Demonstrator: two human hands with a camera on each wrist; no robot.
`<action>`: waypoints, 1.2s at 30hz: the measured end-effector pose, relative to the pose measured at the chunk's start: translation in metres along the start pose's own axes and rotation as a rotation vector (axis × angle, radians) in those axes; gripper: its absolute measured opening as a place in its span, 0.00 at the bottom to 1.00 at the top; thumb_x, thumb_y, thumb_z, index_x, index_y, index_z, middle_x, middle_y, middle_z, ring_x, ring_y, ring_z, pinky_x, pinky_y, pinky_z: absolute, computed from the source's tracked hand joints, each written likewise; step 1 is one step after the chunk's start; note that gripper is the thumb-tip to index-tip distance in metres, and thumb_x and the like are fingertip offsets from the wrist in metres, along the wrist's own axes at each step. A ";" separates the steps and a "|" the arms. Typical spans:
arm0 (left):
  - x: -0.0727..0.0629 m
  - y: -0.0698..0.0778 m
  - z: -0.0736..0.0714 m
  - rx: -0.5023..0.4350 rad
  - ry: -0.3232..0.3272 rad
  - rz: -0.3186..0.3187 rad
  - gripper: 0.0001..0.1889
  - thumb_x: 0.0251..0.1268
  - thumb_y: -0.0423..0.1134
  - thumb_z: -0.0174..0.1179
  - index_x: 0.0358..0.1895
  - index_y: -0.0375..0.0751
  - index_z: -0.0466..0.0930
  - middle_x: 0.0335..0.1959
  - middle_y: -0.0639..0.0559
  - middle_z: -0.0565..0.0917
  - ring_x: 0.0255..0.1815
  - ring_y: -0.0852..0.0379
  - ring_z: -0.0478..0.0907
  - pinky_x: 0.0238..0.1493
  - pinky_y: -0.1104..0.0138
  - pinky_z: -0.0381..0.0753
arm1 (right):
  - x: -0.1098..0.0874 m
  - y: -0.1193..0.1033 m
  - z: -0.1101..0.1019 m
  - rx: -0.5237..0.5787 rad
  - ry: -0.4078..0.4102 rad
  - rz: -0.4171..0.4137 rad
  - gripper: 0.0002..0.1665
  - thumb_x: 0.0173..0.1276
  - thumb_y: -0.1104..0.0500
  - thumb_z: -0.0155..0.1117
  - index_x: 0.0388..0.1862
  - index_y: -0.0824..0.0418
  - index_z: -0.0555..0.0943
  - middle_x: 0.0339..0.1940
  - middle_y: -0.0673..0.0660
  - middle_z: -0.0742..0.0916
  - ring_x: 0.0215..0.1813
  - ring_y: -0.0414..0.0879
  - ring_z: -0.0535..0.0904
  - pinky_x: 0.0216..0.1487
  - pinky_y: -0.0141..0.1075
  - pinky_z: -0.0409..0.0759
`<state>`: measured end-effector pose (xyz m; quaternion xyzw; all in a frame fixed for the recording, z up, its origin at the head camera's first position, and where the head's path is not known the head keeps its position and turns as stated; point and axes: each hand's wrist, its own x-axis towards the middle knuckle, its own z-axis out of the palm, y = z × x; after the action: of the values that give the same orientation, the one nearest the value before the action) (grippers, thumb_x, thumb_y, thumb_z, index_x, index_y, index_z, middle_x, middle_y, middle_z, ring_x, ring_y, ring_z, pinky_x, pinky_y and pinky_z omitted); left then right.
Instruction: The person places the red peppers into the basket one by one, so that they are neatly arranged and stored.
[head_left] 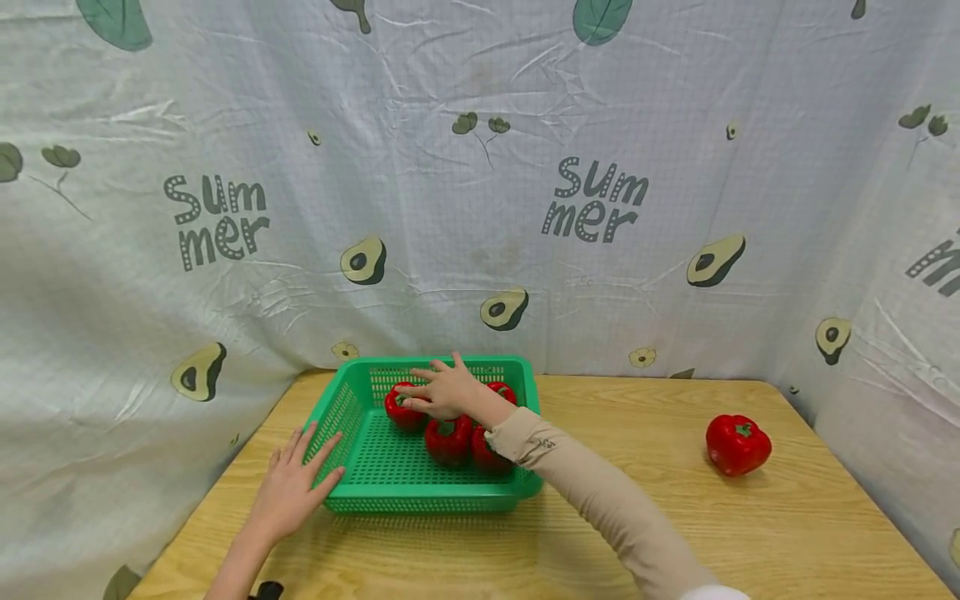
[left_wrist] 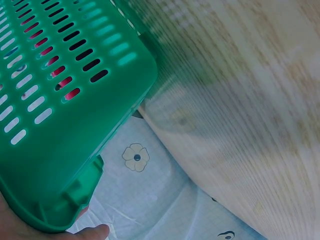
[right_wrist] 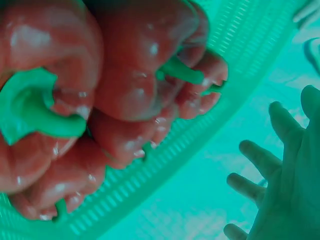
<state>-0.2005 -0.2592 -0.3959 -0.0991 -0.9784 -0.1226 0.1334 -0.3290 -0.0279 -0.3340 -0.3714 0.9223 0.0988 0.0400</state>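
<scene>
A green plastic basket [head_left: 427,492] with slotted walls stands on the table and holds several red bell peppers [head_left: 447,442]. My right hand [head_left: 448,392] hovers over its back part, fingers spread, close above a pepper [head_left: 397,408] by the back wall. The right wrist view shows this hand [right_wrist: 280,165] apart from the peppers, with green stems [right_wrist: 182,71] facing up. At the basket's left front corner, my left hand [head_left: 288,492] lies with fingers extended along the rim. Only part of that hand [left_wrist: 92,233] shows at the rim in the left wrist view.
One more red bell pepper [head_left: 738,446] sits on the right side of the wooden table [head_left: 637,467]. A pale curtain [head_left: 450,208] printed with avocados hangs behind and along both sides. A small black object [head_left: 267,590] shows beside the left wrist.
</scene>
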 end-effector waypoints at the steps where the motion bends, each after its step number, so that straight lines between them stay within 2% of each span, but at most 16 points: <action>1: 0.000 0.000 0.000 0.002 0.002 0.001 0.27 0.61 0.50 0.52 0.62 0.44 0.67 0.66 0.31 0.56 0.66 0.30 0.51 0.56 0.34 0.53 | -0.003 0.001 -0.002 0.004 0.006 -0.003 0.28 0.68 0.35 0.25 0.67 0.30 0.50 0.72 0.44 0.57 0.73 0.50 0.49 0.69 0.58 0.42; 6: -0.001 0.000 -0.001 0.002 0.002 0.004 0.27 0.61 0.50 0.52 0.62 0.43 0.66 0.66 0.31 0.56 0.65 0.31 0.51 0.55 0.34 0.53 | -0.023 0.003 -0.016 0.036 0.032 -0.039 0.28 0.69 0.36 0.26 0.67 0.31 0.53 0.72 0.44 0.58 0.73 0.48 0.50 0.68 0.58 0.44; 11: -0.002 0.001 0.000 -0.005 0.004 0.008 0.27 0.62 0.50 0.51 0.62 0.43 0.66 0.66 0.31 0.56 0.66 0.31 0.51 0.55 0.33 0.53 | -0.052 0.006 -0.027 0.059 0.068 -0.097 0.27 0.69 0.37 0.27 0.67 0.32 0.53 0.71 0.43 0.58 0.72 0.48 0.51 0.67 0.58 0.45; 20: -0.003 -0.001 0.002 -0.008 0.006 0.002 0.27 0.62 0.51 0.51 0.62 0.43 0.66 0.66 0.32 0.56 0.66 0.31 0.51 0.56 0.33 0.53 | -0.095 0.023 -0.032 0.069 0.178 -0.148 0.26 0.70 0.38 0.30 0.67 0.35 0.57 0.71 0.44 0.60 0.72 0.49 0.52 0.65 0.58 0.48; 26: -0.005 0.000 0.002 -0.008 0.005 0.003 0.26 0.61 0.50 0.51 0.62 0.43 0.67 0.66 0.31 0.57 0.65 0.30 0.52 0.55 0.33 0.53 | -0.124 0.037 -0.018 0.067 0.276 -0.175 0.27 0.70 0.40 0.35 0.67 0.38 0.59 0.69 0.48 0.64 0.70 0.49 0.57 0.62 0.58 0.51; 36: -0.002 -0.001 0.001 -0.011 -0.007 -0.002 0.27 0.62 0.51 0.50 0.62 0.44 0.66 0.67 0.31 0.55 0.66 0.30 0.50 0.56 0.33 0.52 | -0.178 0.062 0.027 0.003 0.418 -0.176 0.29 0.68 0.44 0.46 0.67 0.47 0.62 0.66 0.51 0.70 0.65 0.48 0.65 0.58 0.55 0.61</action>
<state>-0.1995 -0.2601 -0.3977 -0.0992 -0.9783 -0.1278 0.1291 -0.2440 0.1422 -0.3250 -0.4629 0.8747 0.0142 -0.1429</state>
